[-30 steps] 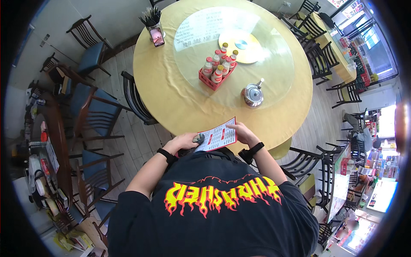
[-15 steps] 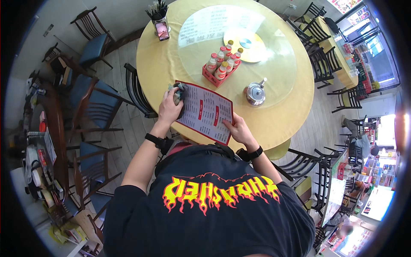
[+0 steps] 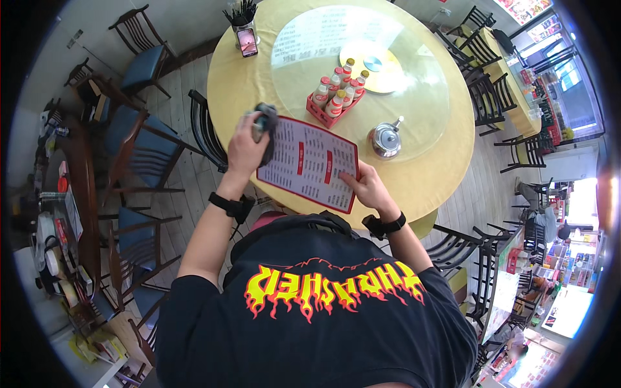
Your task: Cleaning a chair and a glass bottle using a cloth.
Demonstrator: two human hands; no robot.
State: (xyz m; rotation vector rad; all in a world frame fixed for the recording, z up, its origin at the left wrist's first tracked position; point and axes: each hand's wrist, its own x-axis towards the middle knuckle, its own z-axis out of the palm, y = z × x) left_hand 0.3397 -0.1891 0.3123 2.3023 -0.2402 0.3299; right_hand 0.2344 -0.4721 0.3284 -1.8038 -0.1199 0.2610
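A red-edged menu sheet [image 3: 292, 169] is held up over the near edge of the round table. My right hand [image 3: 371, 187] grips its right edge, with the thumb on the printed face. Bunched in my left hand [image 3: 247, 152] is a dark rag [image 3: 268, 124] with a greenish patch. The fingers curl around the rag at the menu's upper left corner; whether it presses on the sheet there is hard to tell. Beyond the menu, a red crate [image 3: 323, 116] holds several bottles, and a metal teapot [image 3: 386, 141] stands to its right.
A yellow cloth [image 3: 446, 178] covers the table, with a round glass turntable [image 3: 420, 84] on top. At the far left stand a phone [image 3: 247, 42] and a holder of dark utensils [image 3: 242, 18]. Chairs surround the table, including a black one [image 3: 208, 132] close on my left.
My left hand and the rag have shifted slightly left and away from me, toward the menu's upper left corner. The menu and my right hand have moved a little to the right.
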